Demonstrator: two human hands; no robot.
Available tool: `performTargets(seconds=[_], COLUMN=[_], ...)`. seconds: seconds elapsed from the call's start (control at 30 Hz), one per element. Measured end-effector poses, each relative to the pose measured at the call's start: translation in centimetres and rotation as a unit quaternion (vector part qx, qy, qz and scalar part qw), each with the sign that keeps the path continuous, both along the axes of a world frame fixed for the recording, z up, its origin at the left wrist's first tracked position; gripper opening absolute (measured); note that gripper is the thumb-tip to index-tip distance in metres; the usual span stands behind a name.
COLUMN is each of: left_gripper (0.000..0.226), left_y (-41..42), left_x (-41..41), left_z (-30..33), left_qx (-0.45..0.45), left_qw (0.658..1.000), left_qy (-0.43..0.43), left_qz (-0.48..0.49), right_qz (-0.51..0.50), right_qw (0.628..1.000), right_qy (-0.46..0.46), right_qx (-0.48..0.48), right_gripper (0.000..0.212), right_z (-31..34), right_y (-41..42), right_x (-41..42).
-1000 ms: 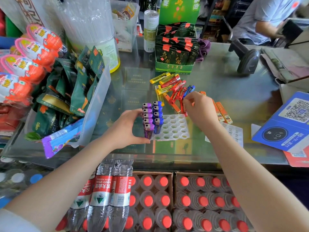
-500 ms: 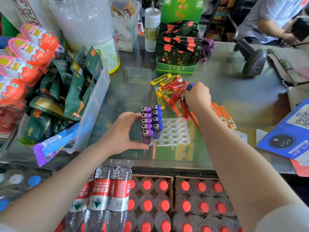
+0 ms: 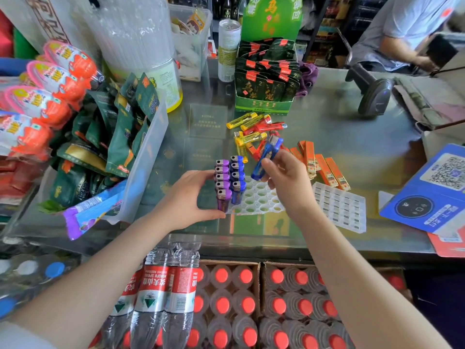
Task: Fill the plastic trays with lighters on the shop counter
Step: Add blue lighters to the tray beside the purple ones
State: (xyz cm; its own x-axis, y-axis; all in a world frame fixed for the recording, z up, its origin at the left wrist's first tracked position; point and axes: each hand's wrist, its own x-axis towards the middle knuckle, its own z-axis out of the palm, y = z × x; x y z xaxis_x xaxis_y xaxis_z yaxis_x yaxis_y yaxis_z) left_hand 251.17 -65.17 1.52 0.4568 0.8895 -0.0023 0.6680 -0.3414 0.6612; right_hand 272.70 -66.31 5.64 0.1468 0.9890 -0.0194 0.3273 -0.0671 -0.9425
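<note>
Glass worktop [image 3: 352,152] | white tray [image 3: 261,200] steadied at 9 o'clock by curled left hand [image 3: 186,200] | blue lighter [image 3: 268,157] pinched by right hand [image 3: 289,182]

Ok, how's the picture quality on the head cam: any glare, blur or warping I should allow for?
Head view: wide-angle bending curves the counter edge; daylight glare washes the glass counter; the blue lighter in the right hand is slightly motion-smeared; the left hand and tray read sharp; the corners go soft.
</note>
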Motion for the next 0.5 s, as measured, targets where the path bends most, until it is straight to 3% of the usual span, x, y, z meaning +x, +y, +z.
performTargets(seconds=[0.17, 0.37, 0.5], left_gripper=[0.069, 0.070, 0.070], left_y=[-0.2, -0.4, -0.2], left_x=[0.0, 0.1, 0.0], left_z=[-0.7, -1.0, -1.1], left_qx=[0.005, 0.007, 0.002], left_qw=[1.000, 1.000, 1.000], left_qy=[-0.009, -0.014, -0.010], left_qz=[0.003, 0.011, 0.012], right_qz=[0.034, 0.059, 0.092], right_qw=[0.999, 0.998, 0.993], right_qy=[0.004, 0.003, -0.060], right_qx=[0.011, 0.025, 0.053], right_gripper=[0.004, 0.015, 0.011], right_z=[-1.7, -2.7, -2.8], right_y=[-3.3, -4.7, -4.5], right_x=[-0.3, -1.1, -1.6])
